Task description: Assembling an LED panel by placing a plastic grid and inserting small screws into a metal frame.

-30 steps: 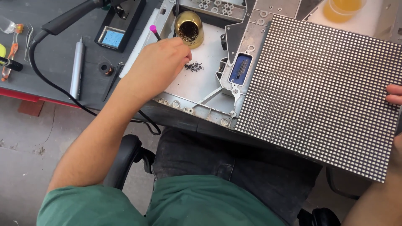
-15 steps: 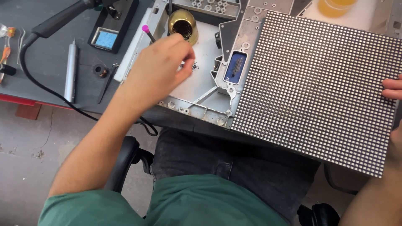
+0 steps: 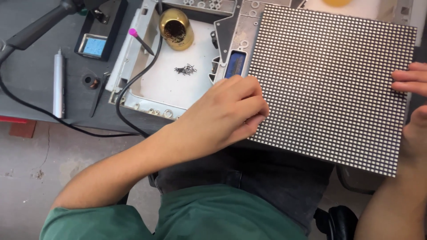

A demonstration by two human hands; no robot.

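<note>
A left hand [image 3: 227, 113] curls its fingers on the near-left edge of a dotted LED panel [image 3: 329, 84] at frame centre-right; the right hand [image 3: 411, 102] grips its right edge; a gold pot [image 3: 176, 29] and small screws [image 3: 186, 69] lie upper left.

One big dot-grid display panel, plus a small blue screen on the bench.

The square black LED panel [image 3: 331, 82] fills the right side, tilted, studded with pale dots; far left, a small square light-blue screen [image 3: 94, 46] sits in a black housing [image 3: 104, 26].
</note>
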